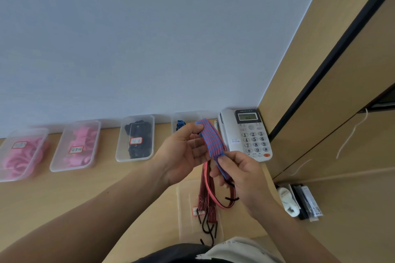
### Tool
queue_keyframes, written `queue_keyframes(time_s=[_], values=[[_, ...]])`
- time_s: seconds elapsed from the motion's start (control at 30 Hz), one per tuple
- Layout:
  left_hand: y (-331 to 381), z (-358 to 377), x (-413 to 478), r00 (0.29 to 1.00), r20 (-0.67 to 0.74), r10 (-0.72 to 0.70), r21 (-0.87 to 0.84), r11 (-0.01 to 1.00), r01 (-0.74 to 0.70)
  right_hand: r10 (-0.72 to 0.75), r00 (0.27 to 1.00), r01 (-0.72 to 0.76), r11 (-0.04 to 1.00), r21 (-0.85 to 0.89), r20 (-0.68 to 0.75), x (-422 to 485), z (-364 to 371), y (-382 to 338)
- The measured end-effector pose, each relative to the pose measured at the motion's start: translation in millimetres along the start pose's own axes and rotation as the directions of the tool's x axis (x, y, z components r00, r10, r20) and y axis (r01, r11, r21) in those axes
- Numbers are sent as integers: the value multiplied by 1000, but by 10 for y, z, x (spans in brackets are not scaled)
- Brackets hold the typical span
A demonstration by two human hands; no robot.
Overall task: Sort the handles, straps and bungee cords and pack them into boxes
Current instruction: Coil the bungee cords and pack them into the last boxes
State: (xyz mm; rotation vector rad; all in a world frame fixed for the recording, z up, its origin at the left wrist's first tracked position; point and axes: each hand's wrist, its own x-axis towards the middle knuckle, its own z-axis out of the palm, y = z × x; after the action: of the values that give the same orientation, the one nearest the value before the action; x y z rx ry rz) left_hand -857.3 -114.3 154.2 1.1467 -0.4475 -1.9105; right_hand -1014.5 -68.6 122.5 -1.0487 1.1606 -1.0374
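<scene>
A folded bundle of blue-and-red striped bungee cord [210,139] is held above the desk between both hands. My left hand [181,153] grips its upper end with curled fingers. My right hand [239,173] pinches its lower end between thumb and fingers. Below them red-and-black bungee cords [208,196] with dark hooks lie across a clear box [186,209] near the desk's front edge. A clear box [181,121] at the back holds a blue-striped cord.
Along the wall stand two clear boxes with pink items [23,153] [79,145] and one with black items [136,137]. A desk phone [245,132] sits at the back right. A wooden cabinet [320,92] rises on the right, small items [299,200] at its base.
</scene>
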Motion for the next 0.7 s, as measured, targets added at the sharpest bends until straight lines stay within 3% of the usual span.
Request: queue_keyframes(time_s=[0.27,0.43,0.6,0.7], values=[[-36,15,18,998,6,59,47,997,-59,76,989,-79,997,-11,-128,22,11,-47],[-55,-8,101,977,-1,215,57,975,-215,86,993,-84,996,30,-81,-7,45,-91],[-42,-26,99,921,34,389,108,914,-390,124,991,-123,992,42,-39,-54,39,-118],[-81,-21,64,825,72,561,242,792,-560,146,989,-142,983,117,-30,-67,46,-149]])
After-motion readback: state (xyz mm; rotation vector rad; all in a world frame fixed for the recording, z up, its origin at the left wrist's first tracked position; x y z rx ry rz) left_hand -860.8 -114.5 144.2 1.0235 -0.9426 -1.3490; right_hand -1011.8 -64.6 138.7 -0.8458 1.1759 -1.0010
